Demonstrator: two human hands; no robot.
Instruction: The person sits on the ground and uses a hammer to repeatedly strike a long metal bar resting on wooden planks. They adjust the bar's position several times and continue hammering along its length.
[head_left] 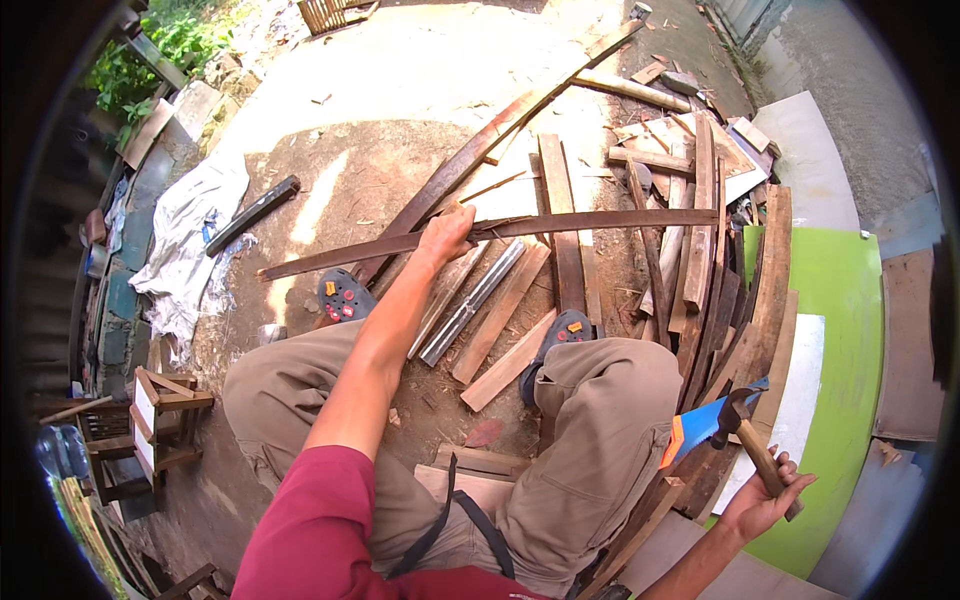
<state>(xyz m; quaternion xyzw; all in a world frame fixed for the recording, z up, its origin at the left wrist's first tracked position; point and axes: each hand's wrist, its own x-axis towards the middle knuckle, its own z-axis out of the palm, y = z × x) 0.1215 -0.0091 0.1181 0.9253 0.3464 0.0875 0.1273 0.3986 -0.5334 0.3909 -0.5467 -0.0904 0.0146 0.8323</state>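
My left hand [447, 237] is closed round the middle of a long, thin, dark wooden strip [600, 220]. The strip lies crosswise in front of my knees, over several boards on the ground. Far out to the right, my right hand [765, 498] has its fingers round the wooden handle of a claw hammer [757, 452], near the handle's lower end. Just beside the hammer's head shows a blue and orange handsaw [690, 428], partly covered by that head. Beneath the strip, a dark wooden beam [470, 170] runs diagonally away from me.
Stacked planks [760, 290] and scrap wood crowd the right side, by a green panel [850, 350]. Short boards [500, 312] lie between my feet. To the left are a white cloth [190, 235], a dark bar [252, 215] and a small wooden frame [150, 425].
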